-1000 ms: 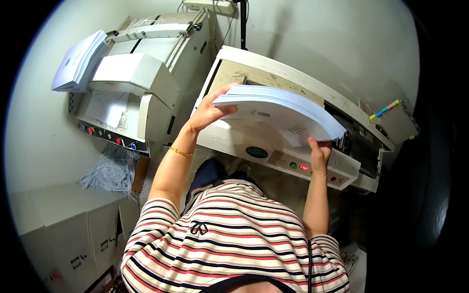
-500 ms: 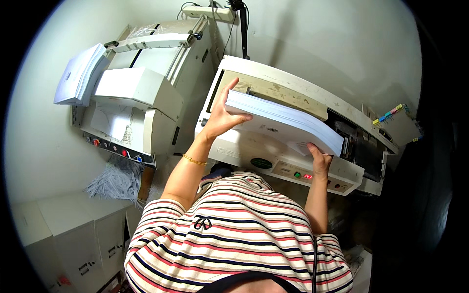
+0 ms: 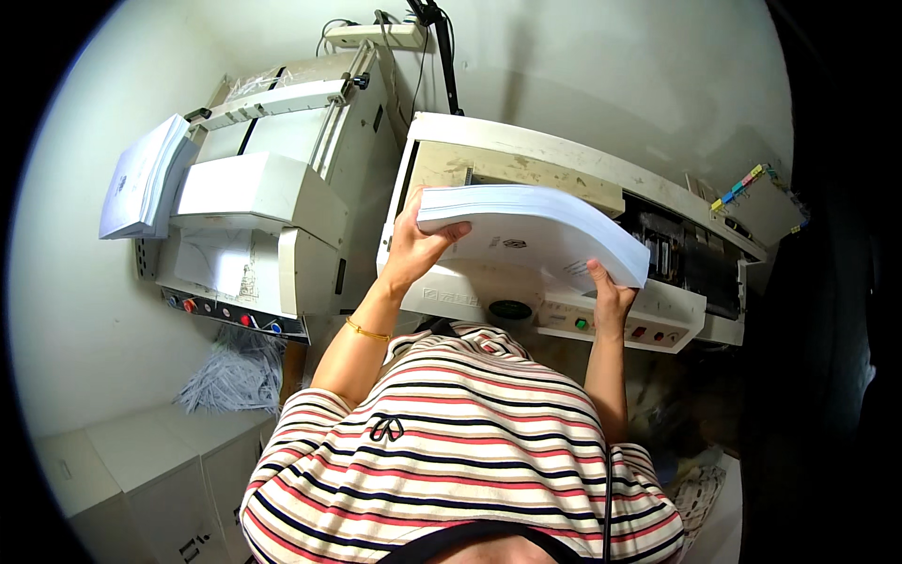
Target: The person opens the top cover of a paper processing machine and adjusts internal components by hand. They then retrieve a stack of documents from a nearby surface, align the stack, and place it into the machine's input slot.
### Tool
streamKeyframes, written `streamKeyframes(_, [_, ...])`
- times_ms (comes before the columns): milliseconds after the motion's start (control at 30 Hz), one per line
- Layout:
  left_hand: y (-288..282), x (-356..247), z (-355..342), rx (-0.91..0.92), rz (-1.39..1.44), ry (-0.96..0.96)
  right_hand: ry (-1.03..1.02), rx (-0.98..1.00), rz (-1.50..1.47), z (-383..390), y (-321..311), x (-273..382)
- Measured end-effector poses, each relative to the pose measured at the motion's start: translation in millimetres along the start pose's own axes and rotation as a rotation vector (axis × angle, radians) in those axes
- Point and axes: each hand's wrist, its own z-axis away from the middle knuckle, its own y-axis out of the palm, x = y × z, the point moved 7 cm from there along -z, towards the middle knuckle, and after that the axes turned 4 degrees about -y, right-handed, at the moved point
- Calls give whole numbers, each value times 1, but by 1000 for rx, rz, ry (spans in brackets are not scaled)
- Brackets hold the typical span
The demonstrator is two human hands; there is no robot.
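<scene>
Holding step, centre of frame: left hand (image 3: 413, 249) and right hand (image 3: 613, 297) pinch a bowed paper stack (image 3: 540, 232). The next move likely calls for even support.

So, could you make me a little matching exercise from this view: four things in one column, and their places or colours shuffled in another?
Things:
1. Bent paper stack
2. Bracelet
3. Paper strips
4. Power strip

Places or colours:
A. Heaped below the left machine
B. Near the picture's top edge
C. Held between the left hand and the right hand
D. Gold

Right pairs: 1-C, 2-D, 3-A, 4-B
</scene>
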Motion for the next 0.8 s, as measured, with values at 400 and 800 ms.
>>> streamKeyframes(400, [16,-102,-14,326,-1008,233,-11,195,-84,1,8,5])
streamKeyframes(800, [125,-74,-19,398,-1301,489,164,412,148,6,4,-72])
